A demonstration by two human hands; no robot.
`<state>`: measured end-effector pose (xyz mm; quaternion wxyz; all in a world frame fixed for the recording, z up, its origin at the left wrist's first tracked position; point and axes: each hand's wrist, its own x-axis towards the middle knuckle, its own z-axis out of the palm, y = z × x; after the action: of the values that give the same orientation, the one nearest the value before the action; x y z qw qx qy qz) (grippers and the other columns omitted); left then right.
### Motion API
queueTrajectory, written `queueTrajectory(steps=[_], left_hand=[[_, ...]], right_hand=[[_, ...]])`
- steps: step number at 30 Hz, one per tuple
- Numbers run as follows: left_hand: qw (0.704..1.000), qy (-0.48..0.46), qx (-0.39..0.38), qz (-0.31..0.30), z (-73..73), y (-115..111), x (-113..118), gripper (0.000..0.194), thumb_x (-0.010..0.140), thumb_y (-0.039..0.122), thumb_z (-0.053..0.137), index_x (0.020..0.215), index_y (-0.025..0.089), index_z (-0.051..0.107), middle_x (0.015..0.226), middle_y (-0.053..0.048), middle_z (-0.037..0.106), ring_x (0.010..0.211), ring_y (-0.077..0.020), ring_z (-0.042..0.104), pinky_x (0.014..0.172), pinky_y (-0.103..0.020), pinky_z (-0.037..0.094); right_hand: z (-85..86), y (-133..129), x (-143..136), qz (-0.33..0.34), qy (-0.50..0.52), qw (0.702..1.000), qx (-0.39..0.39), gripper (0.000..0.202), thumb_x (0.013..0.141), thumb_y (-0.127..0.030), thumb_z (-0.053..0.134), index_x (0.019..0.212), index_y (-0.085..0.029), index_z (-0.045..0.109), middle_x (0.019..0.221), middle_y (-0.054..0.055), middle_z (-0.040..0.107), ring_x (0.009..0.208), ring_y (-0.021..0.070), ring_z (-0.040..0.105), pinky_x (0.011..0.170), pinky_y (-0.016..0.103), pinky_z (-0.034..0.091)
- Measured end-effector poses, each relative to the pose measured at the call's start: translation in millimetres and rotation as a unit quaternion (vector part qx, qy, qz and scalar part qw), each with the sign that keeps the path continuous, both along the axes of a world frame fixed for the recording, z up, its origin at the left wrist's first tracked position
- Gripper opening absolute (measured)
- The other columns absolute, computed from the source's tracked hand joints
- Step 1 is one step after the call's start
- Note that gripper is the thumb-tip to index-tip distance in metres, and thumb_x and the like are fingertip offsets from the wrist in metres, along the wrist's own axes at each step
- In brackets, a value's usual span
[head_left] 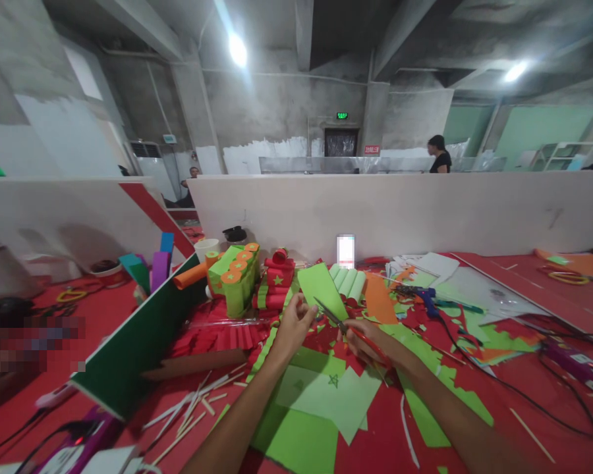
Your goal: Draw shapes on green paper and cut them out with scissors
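My left hand [295, 324] is closed in a pinch at the lower left edge of a bright green paper sheet [321, 287]; the exact grip is partly hidden by the fingers. My right hand [368, 341] grips scissors [375, 347] with red handles. Their dark blades point left, toward my left fingertips, and overlap the sheet's lower part in view. Below my hands lies a pale green sheet [309, 393] with a star [333, 380] drawn on it. Brighter green sheets [296, 438] lie under it.
Green-and-orange rolled pieces [234, 293] and red rolls with stars [278, 280] stand behind my left hand. A lit phone [346, 251] leans by pale green rolls [346, 283]. A blue glue gun [427, 299] with a cable lies right. Wooden sticks [192, 415] and a dark green board [143, 336] are left.
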<state>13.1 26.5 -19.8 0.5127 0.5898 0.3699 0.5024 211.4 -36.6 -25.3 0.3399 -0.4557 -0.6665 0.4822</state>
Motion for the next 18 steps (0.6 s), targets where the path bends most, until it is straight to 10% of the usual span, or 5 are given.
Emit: queueTrajectory(steps=[18], left_hand=[[0.998, 0.053, 0.034, -0.012, -0.3, 0.9, -5.0, 0.028, 0.079, 0.036, 0.062, 0.093, 0.021, 0.042, 0.059, 0.008, 0.049, 0.055, -0.0095, 0.051, 0.054, -0.020, 0.037]], right_hand=[[-1.8, -1.3, 6.7, 0.010, -0.049, 0.999, 0.012, 0.054, 0.085, -0.066, 0.044, 0.101, -0.016, 0.056, 0.057, -0.005, 0.048, 0.037, 0.0049, 0.038, 0.035, 0.015, 0.032]])
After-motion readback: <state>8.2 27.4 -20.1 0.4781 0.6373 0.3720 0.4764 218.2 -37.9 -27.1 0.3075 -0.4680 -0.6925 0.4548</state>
